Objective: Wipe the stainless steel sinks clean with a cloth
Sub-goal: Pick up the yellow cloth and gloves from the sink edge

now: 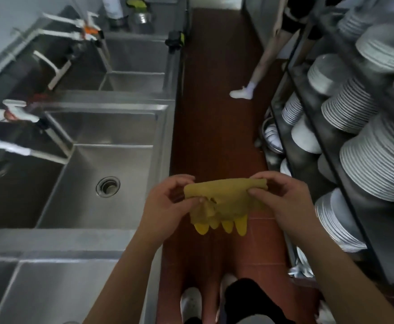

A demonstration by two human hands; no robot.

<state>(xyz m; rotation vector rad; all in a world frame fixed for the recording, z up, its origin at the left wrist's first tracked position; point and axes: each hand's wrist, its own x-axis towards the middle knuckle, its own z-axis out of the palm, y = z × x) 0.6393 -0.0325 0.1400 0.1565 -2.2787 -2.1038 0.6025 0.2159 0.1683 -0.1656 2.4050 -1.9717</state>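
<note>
Your left hand [168,202] and right hand [284,199] are bare: no gloves, rings or watch show on them. Your forearms [126,272] are uncovered all the way down to the bottom edge of the view, so no sleeve shows on either arm. Lower down you wear dark, black-looking shorts [249,300], their hem falling over your right thigh. On your feet are pale, whitish shoes [191,302] with rounded toes; the left one is plain to see, while the right one is mostly hidden by the shorts.
</note>
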